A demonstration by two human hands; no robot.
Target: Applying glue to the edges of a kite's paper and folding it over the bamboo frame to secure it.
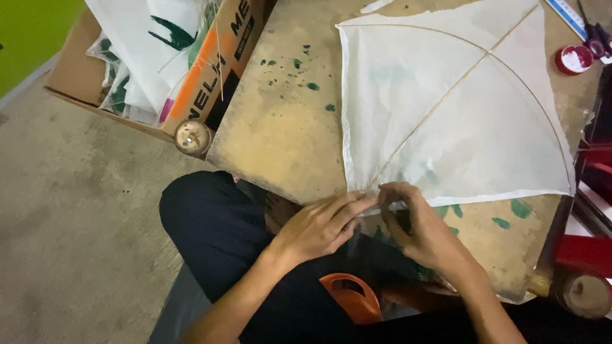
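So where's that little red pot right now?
The red pot sits at the top right of the head view, on the board just beyond the kite's right edge, next to a ruler.

— You're down on the floor of a small craft workshop here, a kite-making corner by the look of it: bare concrete floor (76,210) on your left, a worn, paint-spattered wooden board (280,121) across your lap.

— And what backs that up?

— A white paper kite (459,127) with thin stick framing lies on the board, a cardboard box (210,76) far left is stuffed with more paper sheets, a glue pot (573,59) sits far right.
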